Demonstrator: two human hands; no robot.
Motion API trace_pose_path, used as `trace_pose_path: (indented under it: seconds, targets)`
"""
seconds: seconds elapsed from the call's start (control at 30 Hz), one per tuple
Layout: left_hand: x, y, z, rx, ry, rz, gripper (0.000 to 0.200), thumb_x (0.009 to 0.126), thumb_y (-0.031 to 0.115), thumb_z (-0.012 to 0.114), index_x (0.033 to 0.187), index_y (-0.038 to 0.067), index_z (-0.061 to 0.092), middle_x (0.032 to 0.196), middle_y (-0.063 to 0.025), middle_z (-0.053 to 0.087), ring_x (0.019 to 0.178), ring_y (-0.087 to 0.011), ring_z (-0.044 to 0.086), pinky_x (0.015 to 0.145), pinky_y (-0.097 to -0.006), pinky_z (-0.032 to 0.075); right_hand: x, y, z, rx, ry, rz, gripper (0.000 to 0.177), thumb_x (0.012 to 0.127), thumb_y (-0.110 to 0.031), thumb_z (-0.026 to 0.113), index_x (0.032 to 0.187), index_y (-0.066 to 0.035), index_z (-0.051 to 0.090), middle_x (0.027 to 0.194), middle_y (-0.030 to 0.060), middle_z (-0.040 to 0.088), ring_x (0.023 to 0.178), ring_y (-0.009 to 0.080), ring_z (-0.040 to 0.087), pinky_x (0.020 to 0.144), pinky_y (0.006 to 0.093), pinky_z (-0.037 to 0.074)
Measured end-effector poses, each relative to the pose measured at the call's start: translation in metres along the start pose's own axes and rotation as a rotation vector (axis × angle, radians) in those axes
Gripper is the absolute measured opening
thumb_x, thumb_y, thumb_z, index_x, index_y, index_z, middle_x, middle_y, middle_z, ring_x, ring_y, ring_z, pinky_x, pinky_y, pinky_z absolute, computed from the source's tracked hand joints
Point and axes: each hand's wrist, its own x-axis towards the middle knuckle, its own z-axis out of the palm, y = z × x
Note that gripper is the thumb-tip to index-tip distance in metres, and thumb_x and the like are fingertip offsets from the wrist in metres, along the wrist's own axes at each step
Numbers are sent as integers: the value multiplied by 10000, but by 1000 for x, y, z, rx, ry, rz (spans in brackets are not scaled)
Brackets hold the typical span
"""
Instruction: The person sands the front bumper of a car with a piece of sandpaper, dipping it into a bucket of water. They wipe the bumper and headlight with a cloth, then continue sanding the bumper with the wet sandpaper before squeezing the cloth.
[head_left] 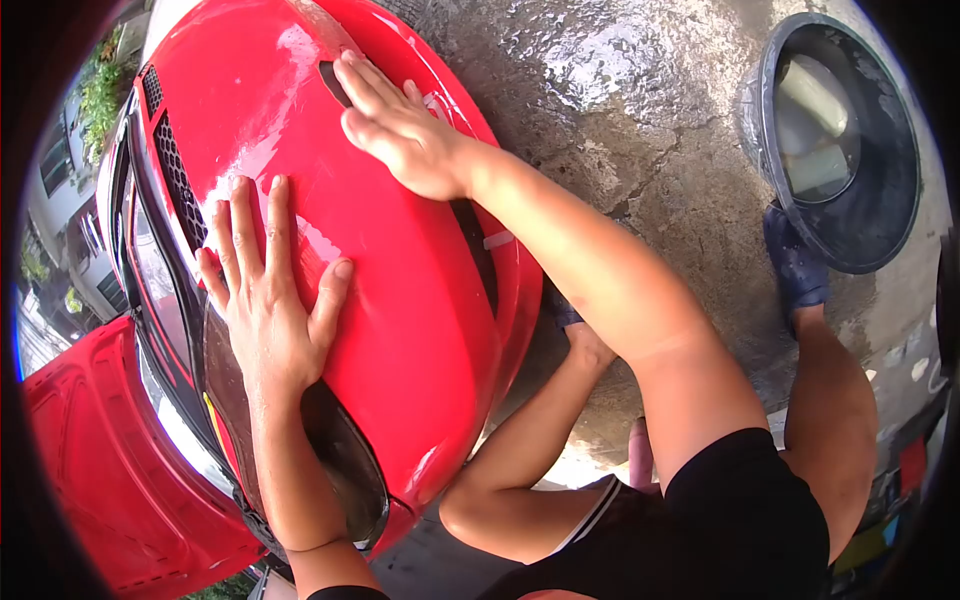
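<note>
Watching from afar through the head camera, I am seeing the red car panel (410, 290) filling the middle left of the view, its glossy surface shining under both hands. My left hand (268, 325) is lying palm down on it, fingers straight and spread, thumb well out, gripping nothing, its fingertips pointing just beside a black mesh vent (178, 185). My right hand (415, 150) is stretching out farther up, opened flat, most fingers lying close together beside a dark slot (335, 84); its palm is facing down, so I cannot tell whether anything is hiding beneath. On the right, a dark bucket (885, 200) is standing on wet concrete (620, 140), holding pale things
</note>
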Motion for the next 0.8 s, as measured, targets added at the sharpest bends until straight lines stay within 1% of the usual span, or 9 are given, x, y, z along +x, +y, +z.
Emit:
trace_pose_path:
  seconds: [0.1,0.2,0.3,0.37,0.57,0.63,0.67,0.7,0.8]
  targets:
    - [0,0,2,-1,26,6,912,992,623,633,1744,214,317,1812,-172,221,1679,-414,158,1313,-661,75,-8,-5,3,-7,31,18,810,1168,-542,250,1749,-33,4,1840,190,-14,1703,345,-31,1332,621,-34]
    - [-1,0,2,-17,22,2,909,993,622,631,1743,215,319,1812,-165,225,1681,-411,155,1313,-661,71,-116,-23,28,-56,25,-101,799,1162,-429,360,1750,-19,7,1839,202,-28,1701,385,-15,1317,650,-12]
    - [-1,0,1,-27,19,11,912,991,627,629,1744,218,317,1812,-168,225,1682,-410,152,1313,-662,74,-215,-42,53,-5,-80,-24,849,1140,-471,360,1752,-14,-13,1835,219,-64,1702,389,-46,1311,655,-18]
    - [3,0,2,-26,34,14,916,989,631,630,1744,218,316,1810,-171,227,1684,-408,147,1313,-663,73,-208,-26,57,-22,-39,-57,828,1148,-469,345,1755,-26,-3,1837,215,-47,1700,402,-30,1312,656,-11]
    - [0,1,0,-18,13,2,909,993,618,635,1745,221,315,1813,-169,220,1688,-400,136,1313,-661,66,-4,6,-5,-55,25,-39,760,1177,-475,296,1744,-14,90,1832,212,59,1701,340,71,1354,560,64]
    - [-1,1,1,-21,23,-1,907,993,613,640,1744,222,316,1815,-167,216,1688,-396,136,1313,-661,69,-17,1,-2,-95,34,-28,756,1185,-520,252,1759,-68,60,1843,162,66,1703,309,62,1356,563,14]
    - [-1,0,3,-8,26,-4,910,988,609,648,1743,223,319,1815,-165,215,1689,-390,139,1313,-661,68,-41,-4,3,-131,26,-29,756,1185,-496,290,1759,-63,57,1843,170,50,1703,323,59,1353,569,29]
    - [1,1,2,-8,32,-3,911,987,608,649,1743,222,319,1814,-166,216,1688,-392,139,1313,-661,69,-75,-15,10,-173,33,-49,776,1167,-430,369,1734,19,88,1816,260,77,1693,389,81,1346,586,113]
    - [-3,1,0,-14,14,-10,915,986,609,649,1744,218,318,1813,-167,220,1687,-398,139,1312,-661,72,-193,-30,39,-85,-65,-55,843,1140,-433,398,1749,0,7,1832,236,-34,1702,387,1,1334,610,61]
